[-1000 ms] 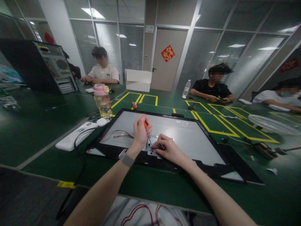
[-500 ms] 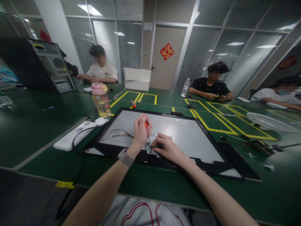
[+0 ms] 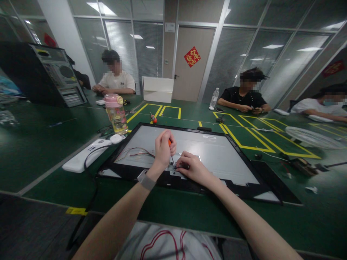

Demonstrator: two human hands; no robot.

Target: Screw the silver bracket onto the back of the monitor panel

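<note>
A flat display panel [image 3: 217,151] with a grey metal back and black frame lies on the table before me. My left hand [image 3: 164,146] is wrapped round the orange handle of a screwdriver [image 3: 170,142], and its thin shaft slants down to a small metal bracket [image 3: 177,173] near the panel's front edge. Beside the tip, my right hand [image 3: 191,165] is closed with fingers bent; a small dark piece shows at its fingertips, too hidden to name. Thin wires [image 3: 135,152] curve over the panel left of my hands.
Left of the panel are a white power strip [image 3: 85,157] and a pink-lidded bottle [image 3: 116,113]. An open computer case [image 3: 54,76] stands far left, a white box [image 3: 158,90] at the back. A black flat piece [image 3: 279,184] lies right. Several people sit across the table.
The view has shifted very slightly. Both my hands and the screwdriver stay at the same spot on the bracket, with no clear difference in grip.
</note>
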